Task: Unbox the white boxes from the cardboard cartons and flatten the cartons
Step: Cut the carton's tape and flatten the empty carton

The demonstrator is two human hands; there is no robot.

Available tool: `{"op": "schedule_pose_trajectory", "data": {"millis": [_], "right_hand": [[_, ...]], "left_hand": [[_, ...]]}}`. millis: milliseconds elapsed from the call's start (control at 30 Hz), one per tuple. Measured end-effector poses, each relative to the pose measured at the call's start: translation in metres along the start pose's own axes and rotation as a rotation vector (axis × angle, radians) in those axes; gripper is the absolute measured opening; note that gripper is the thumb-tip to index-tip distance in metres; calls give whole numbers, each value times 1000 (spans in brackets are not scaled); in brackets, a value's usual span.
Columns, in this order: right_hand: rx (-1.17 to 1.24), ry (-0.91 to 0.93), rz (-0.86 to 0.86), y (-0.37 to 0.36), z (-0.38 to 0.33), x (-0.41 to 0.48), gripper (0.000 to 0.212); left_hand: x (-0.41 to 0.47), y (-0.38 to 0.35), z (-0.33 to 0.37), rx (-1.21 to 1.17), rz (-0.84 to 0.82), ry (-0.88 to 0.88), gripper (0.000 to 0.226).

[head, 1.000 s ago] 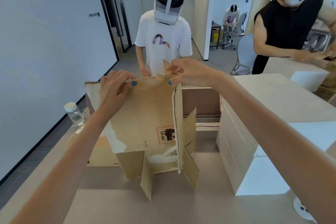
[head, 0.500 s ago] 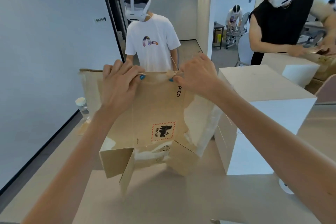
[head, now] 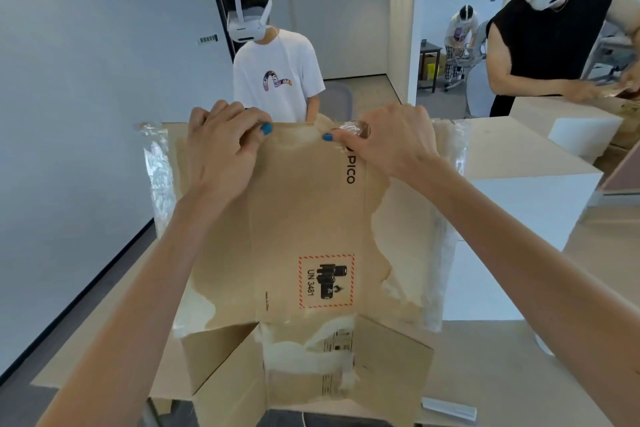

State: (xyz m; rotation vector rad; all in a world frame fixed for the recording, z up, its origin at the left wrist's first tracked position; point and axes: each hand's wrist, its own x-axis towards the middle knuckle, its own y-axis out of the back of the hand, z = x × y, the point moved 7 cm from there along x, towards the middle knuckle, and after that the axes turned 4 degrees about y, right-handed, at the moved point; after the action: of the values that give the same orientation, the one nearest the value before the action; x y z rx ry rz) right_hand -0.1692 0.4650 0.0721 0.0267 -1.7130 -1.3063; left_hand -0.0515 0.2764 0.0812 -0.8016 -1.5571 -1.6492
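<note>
A brown cardboard carton (head: 304,218), flattened into a sheet with torn tape and a UN 3481 label, hangs upright in front of me above the table. My left hand (head: 221,149) grips its top edge at the left, fingers curled over the edge. My right hand (head: 388,139) pinches the top edge at the right, with a wad of clear tape at its fingertips. The carton's bottom flaps (head: 311,367) hang loose. A large white box (head: 526,184) stands on the table to the right, partly behind the carton.
A beige table (head: 519,374) lies below. A person in a white T-shirt (head: 277,73) stands just beyond the carton. Another person in black (head: 543,45) works at the far right with a small white box (head: 585,135) and cartons nearby.
The carton has spread from a half-folded shape into a wide flat sheet and come closer to me. Both hands kept hold of its top edge. The bottle at the left is out of view.
</note>
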Motion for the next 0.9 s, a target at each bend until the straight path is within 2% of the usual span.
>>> {"op": "schedule_pose_trajectory", "data": {"millis": [233,367,533,700,900], "right_hand": [[31,12,-167,-78,4,-9,70],[60,-12,-323,-146,11,-20,67],[44,-44,-498,-236,23,-31,65],[-8,-80,-586,-310,42,-32,68],[-9,-164,-643,-394,72,-32,72]], "left_hand": [[-29,-69,-33,-242,-240,181,18],[-59,-140,-59,-227,-407,204,13],[-91,-222,-88,-267,-563,332,14],[-111,-303,-114,-333,-697,441,15],[-127,-400,-139,-394,-839,482,17]]}}
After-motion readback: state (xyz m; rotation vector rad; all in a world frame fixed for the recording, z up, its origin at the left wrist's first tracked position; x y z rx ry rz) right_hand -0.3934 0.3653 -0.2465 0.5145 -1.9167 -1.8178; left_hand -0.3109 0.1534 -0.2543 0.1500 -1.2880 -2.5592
